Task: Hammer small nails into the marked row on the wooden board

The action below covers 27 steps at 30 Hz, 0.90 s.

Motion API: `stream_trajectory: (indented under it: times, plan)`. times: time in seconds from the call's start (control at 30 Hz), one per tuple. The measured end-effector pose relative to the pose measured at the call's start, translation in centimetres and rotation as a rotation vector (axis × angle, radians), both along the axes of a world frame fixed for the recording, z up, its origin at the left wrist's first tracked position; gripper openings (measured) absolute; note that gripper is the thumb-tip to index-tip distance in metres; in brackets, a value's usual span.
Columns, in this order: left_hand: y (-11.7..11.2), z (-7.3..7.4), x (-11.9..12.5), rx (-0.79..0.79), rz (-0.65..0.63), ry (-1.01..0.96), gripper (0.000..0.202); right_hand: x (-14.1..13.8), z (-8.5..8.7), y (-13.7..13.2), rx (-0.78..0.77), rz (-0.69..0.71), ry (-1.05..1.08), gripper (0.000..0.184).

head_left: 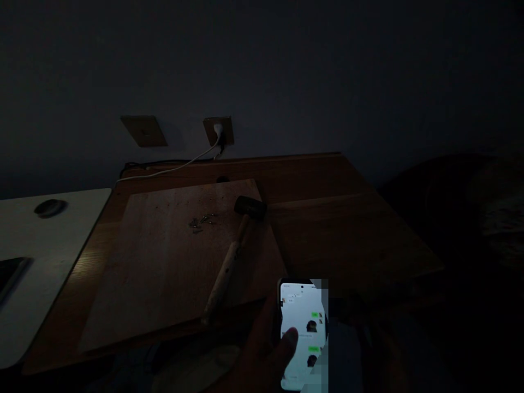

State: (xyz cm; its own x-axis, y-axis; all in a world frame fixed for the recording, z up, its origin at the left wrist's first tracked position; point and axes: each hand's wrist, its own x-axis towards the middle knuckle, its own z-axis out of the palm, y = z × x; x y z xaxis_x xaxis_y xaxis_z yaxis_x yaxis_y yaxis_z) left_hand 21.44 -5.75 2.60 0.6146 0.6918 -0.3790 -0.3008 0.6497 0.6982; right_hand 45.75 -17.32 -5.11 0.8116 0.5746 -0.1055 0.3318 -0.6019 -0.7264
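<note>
A lit smartphone [303, 338] showing a chat screen is gripped in my left hand [266, 349], near the front edge of the table. The thumb lies over the left part of the screen. Low on the right, a dim shape that looks like my right hand [385, 349] is too dark for its fingers to be made out. Beyond the phone, a mallet [223, 275] with a dark head and wooden handle rests on a wooden board [151, 262]. Left of the mallet's head lie several small metal nails or screws [200, 221].
The board sits on a wooden table [327, 229]. At left is a white surface [53, 245] with a round dark object [49, 207] and a dark flat item [10, 273]. A white cable [172, 170] runs to a wall socket [218, 131]. The room is very dark.
</note>
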Motion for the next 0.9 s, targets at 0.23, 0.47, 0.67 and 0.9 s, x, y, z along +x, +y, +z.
stream_trajectory:
  times: [0.23, 0.47, 0.67, 0.9]
  plan:
    - [-0.2, -0.3, -0.2, -0.014, -0.042, -0.025, 0.099, 0.4, 0.2, 3.5, -0.025, -0.011, 0.028, 0.066]
    - [0.0, -0.6, -0.9, 0.04, -0.106, -0.038, 0.094, 2.4, 0.4, 5.6, -0.007, -0.007, 0.06, 0.041]
    - [-0.1, -1.1, -0.9, 0.017, -0.273, -0.055, 0.089, 0.9, 1.6, 3.8, -0.01, -0.022, 0.122, 0.056]
    - [-2.1, -4.9, 2.5, -0.217, -0.41, -0.081, 0.102, -3.9, 0.7, -2.6, -0.016, 0.066, 0.325, 0.052]
